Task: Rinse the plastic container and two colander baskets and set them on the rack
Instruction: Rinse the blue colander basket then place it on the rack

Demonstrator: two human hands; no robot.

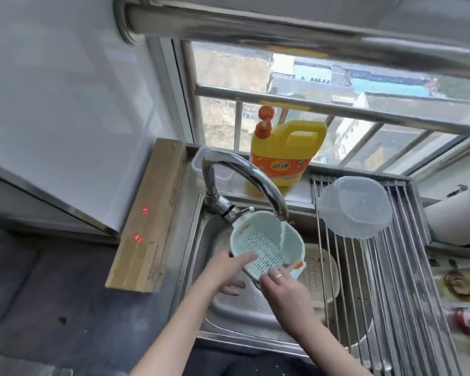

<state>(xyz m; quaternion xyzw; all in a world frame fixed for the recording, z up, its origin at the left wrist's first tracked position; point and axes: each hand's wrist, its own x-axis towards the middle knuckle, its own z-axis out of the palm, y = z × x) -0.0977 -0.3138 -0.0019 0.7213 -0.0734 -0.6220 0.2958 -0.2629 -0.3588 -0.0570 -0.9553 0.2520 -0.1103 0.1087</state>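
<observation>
Two hands meet on one pale green colander basket [266,246] in the head view, held tilted under the faucet [244,180] spout over the sink [201,256], its perforated bottom turned toward the person and water running down its right inner wall. The left hand [228,270] holds the basket's near-left rim, fingers laid along the mesh and thumb underneath; the right hand [281,287] grips the near-right rim with curled fingers. A second, beige colander basket [320,275] lies in the sink's right half, partly beneath the rack [377,280] bars and just right of the right hand. The clear plastic container [356,206] already rests tilted at the rack's far edge, so one of three items seems done. The rack lies to the right of the held basket, and the right hand is nearer it, so I judge the setting-down favours a rightward carry toward the open bars near the container.
</observation>
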